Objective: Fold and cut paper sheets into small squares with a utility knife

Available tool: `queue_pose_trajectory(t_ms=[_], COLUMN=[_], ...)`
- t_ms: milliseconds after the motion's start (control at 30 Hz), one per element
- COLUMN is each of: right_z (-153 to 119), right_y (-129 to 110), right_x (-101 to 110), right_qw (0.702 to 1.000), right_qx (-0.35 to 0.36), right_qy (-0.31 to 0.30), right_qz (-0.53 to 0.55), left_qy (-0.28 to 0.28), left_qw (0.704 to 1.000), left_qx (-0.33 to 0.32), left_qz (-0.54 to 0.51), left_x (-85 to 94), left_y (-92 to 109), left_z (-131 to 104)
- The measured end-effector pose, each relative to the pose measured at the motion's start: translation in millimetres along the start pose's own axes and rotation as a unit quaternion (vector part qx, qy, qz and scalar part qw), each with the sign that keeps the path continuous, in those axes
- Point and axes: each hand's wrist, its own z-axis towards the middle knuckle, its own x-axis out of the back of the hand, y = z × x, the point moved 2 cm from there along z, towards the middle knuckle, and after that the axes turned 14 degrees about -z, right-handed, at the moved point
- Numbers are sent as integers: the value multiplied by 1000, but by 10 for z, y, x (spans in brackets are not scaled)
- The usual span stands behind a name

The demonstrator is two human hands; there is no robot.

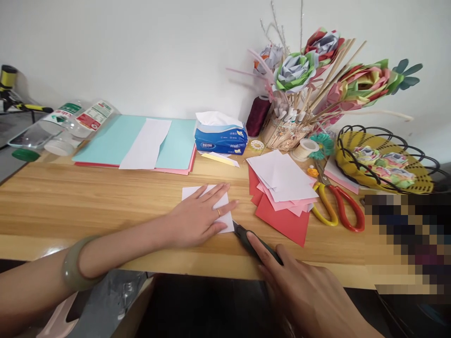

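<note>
My left hand lies flat on a small white sheet of paper, fingers spread, pressing it to the wooden table. A ring and a bangle show on this hand and arm. My right hand is closed round a dark utility knife, the forefinger stretched along its top. The blade tip meets the sheet's lower right corner. To the right is a stack of white, pink and red paper squares, fanned unevenly. Scissors with one yellow and one red handle lie beside that stack.
Behind my left hand are large blue and pink sheets and a tissue pack. Two plastic bottles lie far left. Paper flowers stand in a holder; a yellow basket is at right. The table's front edge is near my wrists.
</note>
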Motion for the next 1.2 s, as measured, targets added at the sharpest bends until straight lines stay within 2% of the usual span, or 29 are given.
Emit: queue_pose_trajectory(t_ms=[433, 733, 833, 1000, 1200], right_z=[52, 142, 173, 183, 119], right_y=[-17, -8, -6, -13, -26], right_x=[39, 15, 10, 19, -7], right_qw=[999, 1000, 1000, 1000, 999], right_qx=[-11, -15, -16, -8, -13], right_qy=[17, -9, -9, 5, 7], right_qz=[-26, -23, -21, -26, -38], left_qy=[-3, -13, -4, 40, 12], left_qw=[1000, 1000, 1000, 997, 998], left_qx=[17, 23, 23, 59, 69], left_qz=[16, 16, 8, 6, 3], left_x=[-29, -30, -31, -31, -22], left_y=[1, 2, -2, -18, -4], left_z=[20, 24, 13, 7, 16])
